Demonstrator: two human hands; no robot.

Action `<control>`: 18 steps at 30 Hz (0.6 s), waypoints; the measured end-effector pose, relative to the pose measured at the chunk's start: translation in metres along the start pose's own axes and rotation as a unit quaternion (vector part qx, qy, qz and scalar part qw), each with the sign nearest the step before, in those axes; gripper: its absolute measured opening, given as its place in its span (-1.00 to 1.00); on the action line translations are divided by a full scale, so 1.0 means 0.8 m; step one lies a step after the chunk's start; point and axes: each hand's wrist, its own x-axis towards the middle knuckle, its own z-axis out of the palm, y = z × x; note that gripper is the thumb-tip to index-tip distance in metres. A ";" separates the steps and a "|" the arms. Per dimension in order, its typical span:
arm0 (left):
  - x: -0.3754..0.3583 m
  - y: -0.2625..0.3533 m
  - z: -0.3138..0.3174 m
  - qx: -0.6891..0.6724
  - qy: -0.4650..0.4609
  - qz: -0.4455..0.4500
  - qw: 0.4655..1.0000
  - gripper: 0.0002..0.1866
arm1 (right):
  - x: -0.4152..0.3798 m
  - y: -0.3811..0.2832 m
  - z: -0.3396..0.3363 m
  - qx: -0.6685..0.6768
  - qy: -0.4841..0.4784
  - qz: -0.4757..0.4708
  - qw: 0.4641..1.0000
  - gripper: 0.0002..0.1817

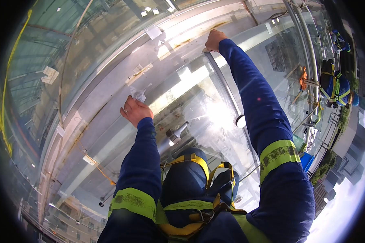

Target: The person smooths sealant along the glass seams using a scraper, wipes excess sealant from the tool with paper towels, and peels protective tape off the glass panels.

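Foreground, nearest my viewpoint: a yellow harness strap crosses the person's blue clothing. Beyond it, the left hand is partly curled, its fingertips appearing to pinch a white wad against or just above the glazing. A metal fitting shows nearer the body. Farther out, the right hand is curled closed at the upper end of a slim metal bar — whether it grips the bar, I cannot tell.

I judge the step in hand to be wiping or tending the glazing beside the bar; the next move calls for light, even pressure on the wad and a steady right arm. Background, right: a harnessed co-worker near the metal pipes, then distant buildings.
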 end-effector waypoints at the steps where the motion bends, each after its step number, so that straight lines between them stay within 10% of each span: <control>1: 0.000 0.000 0.000 0.000 0.000 0.000 1.000 -0.64 | 0.000 0.000 0.000 -0.001 -0.004 0.000 1.000 -0.78; 9: 0.000 -0.001 0.002 0.002 -0.004 -0.002 1.000 -0.63 | -0.020 -0.005 -0.014 -0.023 -0.024 -0.041 0.999 -0.85; 12: 0.000 -0.002 0.001 0.003 -0.007 -0.003 1.000 -0.62 | -0.022 -0.014 -0.023 -0.144 -0.124 -0.191 0.963 -0.86; 18: -0.001 -0.002 0.004 0.000 -0.001 -0.003 1.000 -0.62 | -0.033 -0.008 -0.020 0.455 -0.066 -0.022 0.888 -0.92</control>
